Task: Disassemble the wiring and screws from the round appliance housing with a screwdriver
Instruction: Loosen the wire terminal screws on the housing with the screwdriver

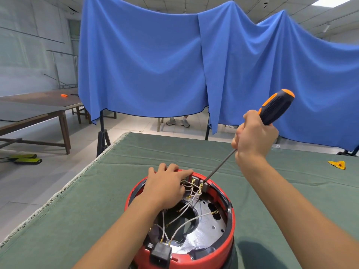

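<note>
Round housing [229,239] sits at the near edge of the green-covered table [97,200], opening up. Red outer wall, black inner rim, shiny perforated metal plate [206,230] inside with a large round hole. White wires [186,220] with brass ring and spade terminals cross the inside, running from a black power socket [161,254] on the near wall to a terminal block [196,182] on the far wall.

Left hand [165,187] rests on the far-left rim, fingers curled loosely over the edge, index finger reaching toward the terminal block; can't tell if it pinches a wire.

Right hand [254,136] wraps tight around the screwdriver [272,111], black and orange handle pointing up and right, shaft angled down-left, tip at the right end of the terminal block.

Small yellow part [338,164] lies far right on the table.
</note>
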Demonstrator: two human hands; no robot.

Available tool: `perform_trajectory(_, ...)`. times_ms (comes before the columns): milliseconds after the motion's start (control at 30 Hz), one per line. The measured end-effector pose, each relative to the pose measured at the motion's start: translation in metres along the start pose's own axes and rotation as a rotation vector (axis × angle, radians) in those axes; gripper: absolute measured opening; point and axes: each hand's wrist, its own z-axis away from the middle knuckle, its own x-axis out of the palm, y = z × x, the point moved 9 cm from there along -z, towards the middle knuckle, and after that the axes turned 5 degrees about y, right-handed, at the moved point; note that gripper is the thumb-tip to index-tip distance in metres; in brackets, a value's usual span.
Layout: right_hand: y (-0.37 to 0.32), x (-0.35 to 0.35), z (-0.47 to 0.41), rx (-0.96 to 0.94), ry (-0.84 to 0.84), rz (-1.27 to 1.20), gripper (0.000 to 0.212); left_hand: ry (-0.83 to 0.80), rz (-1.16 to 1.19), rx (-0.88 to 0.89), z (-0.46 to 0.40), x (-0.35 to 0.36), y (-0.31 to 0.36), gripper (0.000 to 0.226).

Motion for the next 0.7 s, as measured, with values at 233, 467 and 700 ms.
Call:
perform_trajectory(233,0.020,-0.018,-0.023,0.128,0.145,-0.011,0.024,0.006,0.022,-0.001,0.001,0.000,-0.001,0.053)
perform_trajectory(467,0.010,-0.020,-0.010,0.068,0.060,-0.113,0.031,0.001,0.047,-0.014,0.000,0.000,-0.002,0.054)
perform_trajectory(700,-0.021,0.018,0.049,-0.190,-0.235,0.025,0.025,0.003,0.037,-0.017,0.002,0.000,-0.001,0.055)
